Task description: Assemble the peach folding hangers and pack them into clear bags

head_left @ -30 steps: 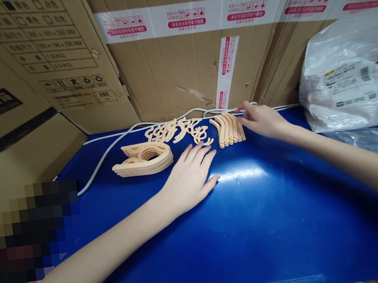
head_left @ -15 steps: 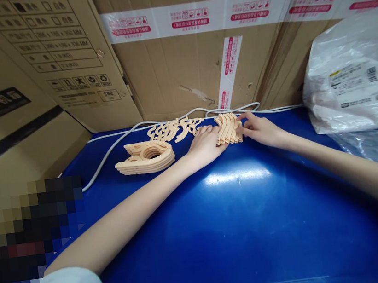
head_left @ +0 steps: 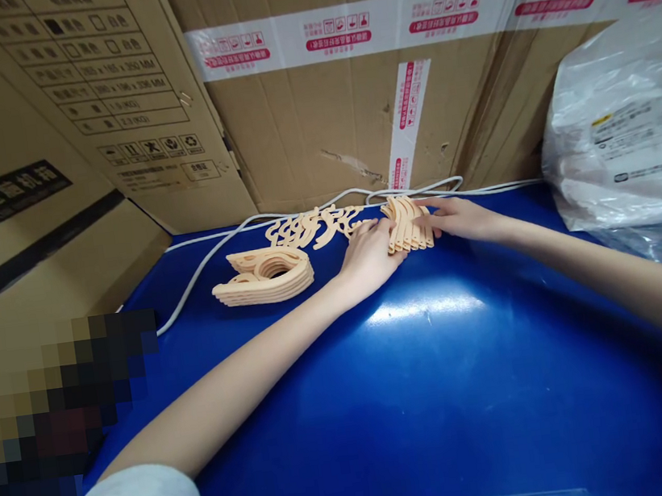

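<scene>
On a glossy blue worktop (head_left: 419, 407), the left hand (head_left: 370, 257) and right hand (head_left: 462, 218) are bracketing curved, beige, plastic-looking strips (head_left: 407, 227), apparently squaring their row, grip closure unclear, even pressure probably being needed next.

I'm seeing a big carton (head_left: 302, 121) standing beyond my fingers (head_left: 428, 203), white tape (head_left: 390, 22) with red print running across it. A white cable (head_left: 190, 288) is trailing along its base, then curving toward me, left of my fingers. A printed carton (head_left: 130, 71) is standing farther left. Right of my fingers, well apart, a labelled plastic bag (head_left: 575, 130) is sitting on the blue table (head_left: 452, 427).
</scene>
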Demonstrator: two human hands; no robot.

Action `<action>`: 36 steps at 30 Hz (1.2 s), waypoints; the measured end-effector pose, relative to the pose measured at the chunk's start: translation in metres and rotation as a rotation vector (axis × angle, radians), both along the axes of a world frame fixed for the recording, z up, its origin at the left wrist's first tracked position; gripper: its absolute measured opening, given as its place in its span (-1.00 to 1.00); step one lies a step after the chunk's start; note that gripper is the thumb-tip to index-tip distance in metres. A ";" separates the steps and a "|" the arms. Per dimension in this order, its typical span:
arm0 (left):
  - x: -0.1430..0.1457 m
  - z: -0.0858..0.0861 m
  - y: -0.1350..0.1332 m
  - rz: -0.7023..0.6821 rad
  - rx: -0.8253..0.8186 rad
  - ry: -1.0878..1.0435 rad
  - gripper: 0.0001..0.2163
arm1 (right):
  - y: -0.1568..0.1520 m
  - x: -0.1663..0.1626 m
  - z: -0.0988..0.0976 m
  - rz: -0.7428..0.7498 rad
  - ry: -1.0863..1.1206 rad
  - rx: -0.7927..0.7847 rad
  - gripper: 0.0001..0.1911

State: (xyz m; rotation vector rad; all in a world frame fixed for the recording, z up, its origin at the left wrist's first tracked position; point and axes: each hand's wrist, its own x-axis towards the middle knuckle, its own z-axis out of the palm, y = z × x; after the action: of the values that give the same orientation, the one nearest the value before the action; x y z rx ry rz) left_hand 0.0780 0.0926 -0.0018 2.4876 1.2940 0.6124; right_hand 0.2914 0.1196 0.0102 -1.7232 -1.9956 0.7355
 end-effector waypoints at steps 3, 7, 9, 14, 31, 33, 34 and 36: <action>0.001 -0.001 0.000 0.006 -0.015 -0.009 -0.55 | 0.000 -0.002 0.001 -0.007 0.037 -0.024 -0.35; 0.001 0.000 0.000 0.013 -0.032 -0.012 -0.49 | -0.001 -0.004 0.003 -0.010 0.086 -0.050 -0.35; 0.001 0.000 0.000 0.016 -0.037 -0.009 -0.48 | -0.003 -0.004 0.004 -0.008 0.108 -0.059 -0.37; 0.003 0.001 0.001 0.035 -0.044 0.007 -0.50 | -0.006 -0.006 0.009 -0.007 0.136 -0.089 -0.39; 0.005 0.005 -0.001 0.077 -0.025 0.020 -0.56 | 0.011 -0.019 0.012 -0.158 -0.064 -0.126 -0.42; 0.005 0.006 -0.001 0.070 -0.013 0.023 -0.58 | 0.014 -0.021 0.014 -0.171 -0.086 -0.141 -0.46; 0.005 0.006 -0.001 0.067 -0.007 0.024 -0.58 | 0.015 -0.022 0.015 -0.175 -0.094 -0.149 -0.47; 0.005 0.006 -0.001 0.065 0.001 0.024 -0.57 | 0.015 -0.024 0.017 -0.178 -0.097 -0.166 -0.49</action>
State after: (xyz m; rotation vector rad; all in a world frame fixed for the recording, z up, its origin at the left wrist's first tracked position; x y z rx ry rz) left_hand 0.0831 0.0916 0.0037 2.4694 1.3883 0.6003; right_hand 0.2677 0.1349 0.0268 -2.0380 -1.8567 0.7889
